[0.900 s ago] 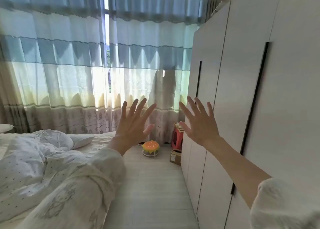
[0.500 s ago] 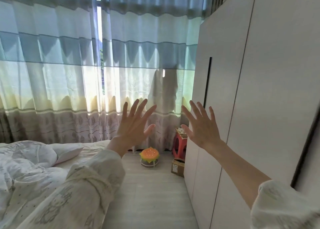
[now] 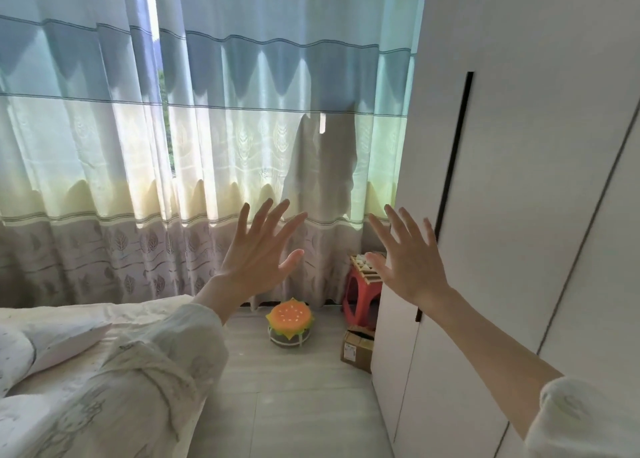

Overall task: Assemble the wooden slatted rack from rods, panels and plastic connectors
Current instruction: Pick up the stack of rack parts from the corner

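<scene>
While both hands [image 3: 258, 260] raised, cardboard box [image 3: 356, 348] shut.

Orange burger cushion [image 3: 289, 316], red stool [image 3: 360, 284]

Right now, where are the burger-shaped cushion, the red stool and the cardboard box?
burger-shaped cushion [image 3: 289, 316]: head view, on its orange top.
red stool [image 3: 360, 284]: head view, on its red leg frame.
cardboard box [image 3: 356, 348]: head view, on its front face.
</scene>
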`<state>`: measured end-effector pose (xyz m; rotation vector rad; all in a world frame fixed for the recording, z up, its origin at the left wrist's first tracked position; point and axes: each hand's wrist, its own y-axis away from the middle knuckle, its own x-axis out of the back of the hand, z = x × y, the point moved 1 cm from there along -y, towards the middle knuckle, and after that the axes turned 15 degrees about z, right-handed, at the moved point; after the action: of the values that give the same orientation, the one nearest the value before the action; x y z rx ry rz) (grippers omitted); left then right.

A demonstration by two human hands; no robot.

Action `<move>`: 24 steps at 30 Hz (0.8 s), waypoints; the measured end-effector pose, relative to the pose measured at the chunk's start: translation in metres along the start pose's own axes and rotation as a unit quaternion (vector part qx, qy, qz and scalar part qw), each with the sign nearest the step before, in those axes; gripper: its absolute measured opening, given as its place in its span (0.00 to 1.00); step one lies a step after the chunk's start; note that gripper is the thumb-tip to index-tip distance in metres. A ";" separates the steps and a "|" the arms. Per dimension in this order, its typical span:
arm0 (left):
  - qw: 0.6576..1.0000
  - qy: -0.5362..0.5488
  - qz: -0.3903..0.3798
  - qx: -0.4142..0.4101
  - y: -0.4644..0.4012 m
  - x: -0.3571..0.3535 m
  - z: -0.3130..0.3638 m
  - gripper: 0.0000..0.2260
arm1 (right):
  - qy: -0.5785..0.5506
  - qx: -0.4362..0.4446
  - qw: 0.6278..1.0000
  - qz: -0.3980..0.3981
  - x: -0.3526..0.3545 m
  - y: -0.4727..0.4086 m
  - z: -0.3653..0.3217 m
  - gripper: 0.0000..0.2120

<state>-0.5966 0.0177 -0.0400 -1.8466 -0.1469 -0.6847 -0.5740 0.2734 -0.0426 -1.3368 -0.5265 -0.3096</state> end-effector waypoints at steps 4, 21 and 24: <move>1.000 0.003 -0.016 0.017 -0.048 -0.087 -0.034 0.26 | -0.014 -0.010 1.000 0.006 -0.089 -0.042 0.035 0.30; 0.993 0.077 -0.070 0.055 -0.203 -0.470 -0.137 0.33 | -0.005 -0.026 0.998 -0.049 -0.465 -0.205 0.140 0.30; 0.991 0.098 -0.072 0.047 -0.235 -0.543 -0.158 0.32 | -0.011 -0.062 0.996 -0.068 -0.532 -0.233 0.159 0.29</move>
<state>-1.2023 0.0871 -0.0935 -1.6800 -0.1809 -0.9400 -1.1694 0.3331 -0.1065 -1.4292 -0.6269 -0.4453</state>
